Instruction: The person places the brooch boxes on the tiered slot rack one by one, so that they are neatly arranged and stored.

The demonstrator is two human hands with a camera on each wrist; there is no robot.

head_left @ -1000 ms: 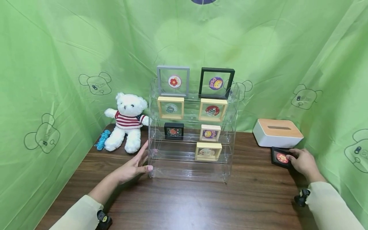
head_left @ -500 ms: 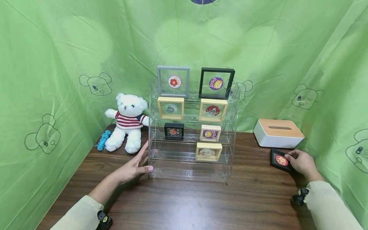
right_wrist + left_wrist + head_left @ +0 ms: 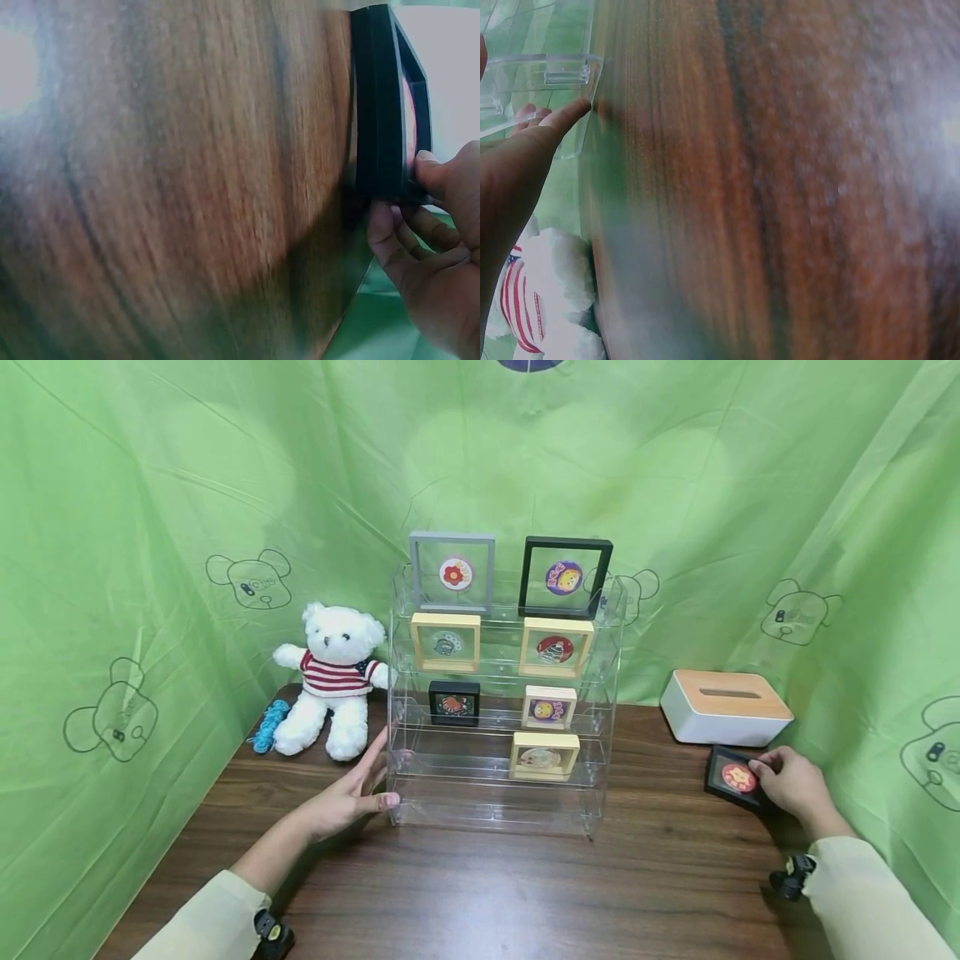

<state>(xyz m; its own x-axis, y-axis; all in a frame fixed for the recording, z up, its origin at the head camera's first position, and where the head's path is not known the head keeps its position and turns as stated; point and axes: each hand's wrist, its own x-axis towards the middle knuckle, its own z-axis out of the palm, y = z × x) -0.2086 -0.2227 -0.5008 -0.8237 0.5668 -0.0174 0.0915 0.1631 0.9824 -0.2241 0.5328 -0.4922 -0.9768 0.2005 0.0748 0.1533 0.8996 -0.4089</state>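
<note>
A clear acrylic tiered stand (image 3: 491,814) rises in the middle of the table in the head view. My left hand (image 3: 348,800) rests against its lower left side, fingers straight behind the edge and thumb at the front. The left wrist view shows a fingertip at the base of the stand. Over at the right, my right hand (image 3: 793,785) pinches a small black display frame (image 3: 720,789) with a red and yellow round sticker inside. In the right wrist view the thumb presses the frame's inner edge and the fingers sit underneath; the frame is close over the table.
Several small display frames stand on the tiers, including a grey one (image 3: 414,572) and a black one (image 3: 525,577). Right of the stand is a white tissue box (image 3: 712,727) with a wooden lid. To its left sit a white teddy bear (image 3: 300,727) and blue yarn (image 3: 268,727).
My right hand has shifted the black frame slightly toward me, and its tilt has altered a little. My left hand stays at the stand.
</note>
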